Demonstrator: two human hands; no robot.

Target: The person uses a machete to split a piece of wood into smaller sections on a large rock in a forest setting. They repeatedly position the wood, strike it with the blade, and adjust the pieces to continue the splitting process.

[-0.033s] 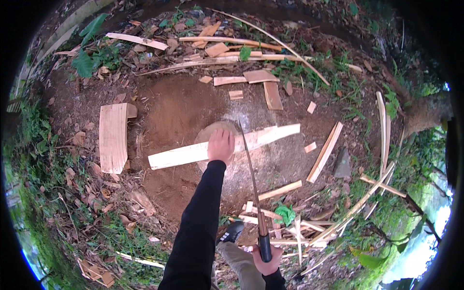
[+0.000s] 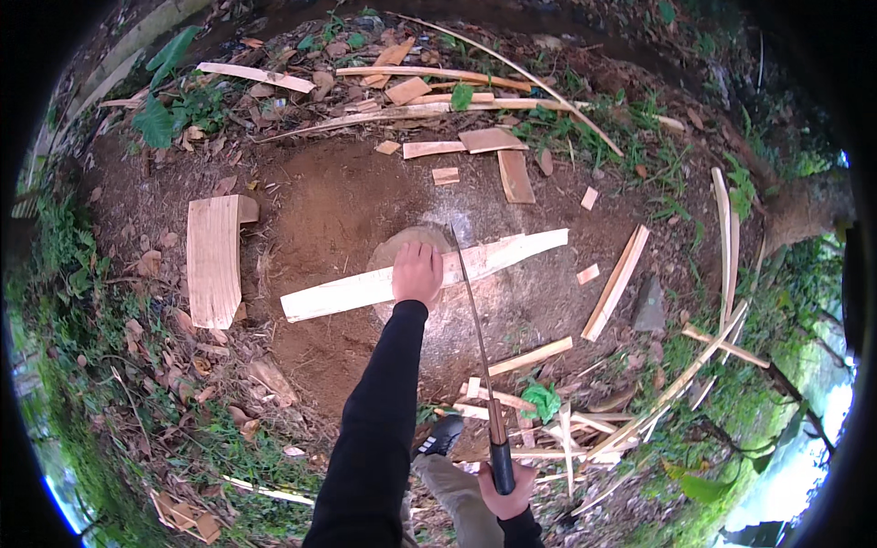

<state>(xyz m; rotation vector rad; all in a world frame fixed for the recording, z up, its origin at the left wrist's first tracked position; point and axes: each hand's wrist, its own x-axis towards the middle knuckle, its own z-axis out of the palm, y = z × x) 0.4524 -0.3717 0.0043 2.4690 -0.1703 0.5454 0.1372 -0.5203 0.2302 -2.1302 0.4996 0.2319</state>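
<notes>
A long pale wooden board (image 2: 343,296) lies slantwise across a round stump (image 2: 395,247), its right end reaching past the stump. My left hand (image 2: 417,272) presses down on the board's middle, with its fingers bent over the far edge. Just to the right of those fingers, the thin blade of a handsaw (image 2: 475,320) crosses the board, its tip pointing away from me. My right hand (image 2: 507,489) is closed round the saw's black grip, low in the picture near my knee. Whether the teeth have cut into the board cannot be made out.
To the left rests a wide, thick plank (image 2: 214,263). Several offcuts, such as a flat piece (image 2: 516,177), lie beyond the stump. A narrow strip (image 2: 615,283) and a grey stone (image 2: 649,306) lie to the right. Thin slats (image 2: 585,429) are heaped by my right hand.
</notes>
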